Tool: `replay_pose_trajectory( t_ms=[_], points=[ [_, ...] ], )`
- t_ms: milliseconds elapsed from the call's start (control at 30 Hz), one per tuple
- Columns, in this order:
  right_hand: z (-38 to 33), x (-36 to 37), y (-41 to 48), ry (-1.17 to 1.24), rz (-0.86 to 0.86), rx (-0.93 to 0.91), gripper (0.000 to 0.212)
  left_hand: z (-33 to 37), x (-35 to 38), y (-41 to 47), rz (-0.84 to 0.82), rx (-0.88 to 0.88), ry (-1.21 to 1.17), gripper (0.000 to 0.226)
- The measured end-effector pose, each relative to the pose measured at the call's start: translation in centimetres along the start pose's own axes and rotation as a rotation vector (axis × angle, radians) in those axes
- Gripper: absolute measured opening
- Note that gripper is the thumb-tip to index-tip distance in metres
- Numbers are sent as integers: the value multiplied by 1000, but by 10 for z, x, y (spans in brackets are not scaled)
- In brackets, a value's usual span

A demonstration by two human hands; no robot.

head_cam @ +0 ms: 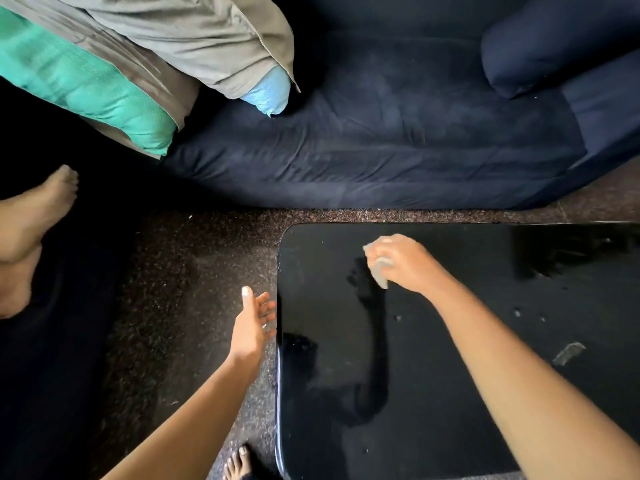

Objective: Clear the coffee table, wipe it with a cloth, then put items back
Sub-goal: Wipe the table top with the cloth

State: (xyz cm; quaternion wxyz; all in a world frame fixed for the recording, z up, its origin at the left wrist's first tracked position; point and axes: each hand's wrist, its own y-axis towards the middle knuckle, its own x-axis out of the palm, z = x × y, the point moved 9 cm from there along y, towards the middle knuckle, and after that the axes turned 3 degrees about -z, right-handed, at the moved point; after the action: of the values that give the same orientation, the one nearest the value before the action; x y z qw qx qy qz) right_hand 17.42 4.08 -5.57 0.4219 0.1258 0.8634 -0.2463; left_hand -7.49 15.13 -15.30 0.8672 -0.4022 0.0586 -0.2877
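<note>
The right hand (403,263) is seen out over the glossy black bench (485,258), fingers curled tight around a small pale cloth (379,271). The cloth is bunched in the grip, and one end pokes out below the knuckles, down at the bench top. The hand's dark reflection is caught in the surface just beneath it.

The left hand (252,323) is held wide, fingers straight and thumb up, with nothing in it. It is placed over the speckled floor (194,271), just beside the bench's left edge and nearer the body than the right hand. Whether its fingertips touch that edge cannot be told.

Out past the right forearm, a greyish mark (568,353) is seen on the bench top; a scrap or a smear, it cannot be told. A few small specks (398,318) are dotted below the right hand.

Beyond both hands, a dark navy sofa (398,133) is spread across the view, with a matching bolster (540,46) far beyond the right hand. Beyond the left hand, two pillows in loose grey cases are propped on the sofa: a green pillow (86,84) and a light blue pillow (266,93), each showing at its case's open end.

Well to the left of the left hand, a pair of bare feet (31,220) is seen. Below the left forearm, another bare foot (239,462) is planted on the floor by the bench corner.
</note>
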Motion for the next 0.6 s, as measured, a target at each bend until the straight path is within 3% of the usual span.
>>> replay_pose_trajectory(
  t_ms=[67, 167, 267, 367, 500, 600],
  points=[
    [18, 21, -16, -307, -191, 36, 28, -9, -3, -11, -8, -9, 22, 67],
    [-9, 74, -24, -478, -269, -130, 25, -24, -8, -22, -6, -3, 51, 67],
    [-64, 125, -36, -326, -133, -301, 29, -35, -16, -29, -11, 3, 64, 69],
    [-127, 166, -59, -178, -45, -425, 15, -49, -25, -41, -5, -7, 42, 70],
    [-177, 187, -85, 162, -69, -337, 9, -61, -43, -60, 48, -15, -11, 66],
    [-159, 175, -112, 309, 108, -255, 16, -73, -48, -73, 32, -39, -6, 66]
  ],
)
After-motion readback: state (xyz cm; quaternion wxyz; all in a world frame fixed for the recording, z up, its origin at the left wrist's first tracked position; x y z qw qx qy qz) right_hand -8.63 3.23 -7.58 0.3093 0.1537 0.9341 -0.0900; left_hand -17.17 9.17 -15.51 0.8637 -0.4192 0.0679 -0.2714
